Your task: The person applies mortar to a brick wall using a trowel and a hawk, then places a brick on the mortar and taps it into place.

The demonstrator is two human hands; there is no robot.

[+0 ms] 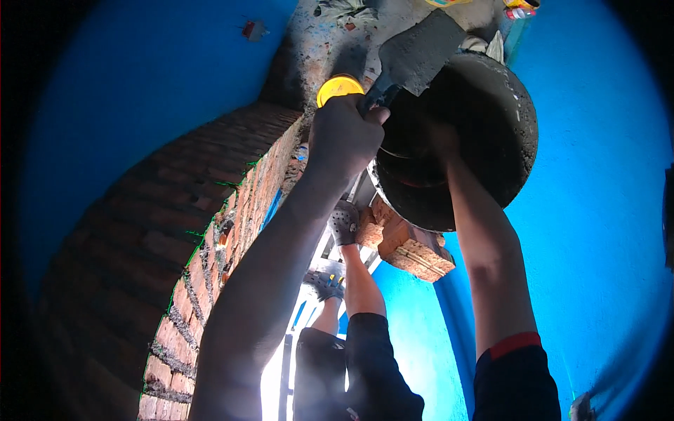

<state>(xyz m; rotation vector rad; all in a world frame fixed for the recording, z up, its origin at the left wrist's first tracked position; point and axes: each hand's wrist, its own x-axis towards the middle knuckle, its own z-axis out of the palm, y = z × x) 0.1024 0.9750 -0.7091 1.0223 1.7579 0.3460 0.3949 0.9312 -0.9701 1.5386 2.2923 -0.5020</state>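
The trowel (420, 52) sits high in the picture, its flat grey blade coated with mortar and lying over the rim of the pan (519, 140) — a stiff steel tool, light by itself, likely front-heavy once loaded and gritty rather than slippery. Its handle with the yellow end (339, 88) looks the right place to hold, and the left hand (344, 137) has its fingers wrapped tight round it. The pan, a round dark bowl caked with mortar, probably weighs a good deal and wants support under its body; the right hand (439, 137) reaches into or behind it, and I cannot tell how its fingers lie. Bricks (411, 249) are stacked just below the pan, a curved brick wall (210, 231) runs to the left, and the person's legs stand on a ladder (316, 295) — blue walls all round.
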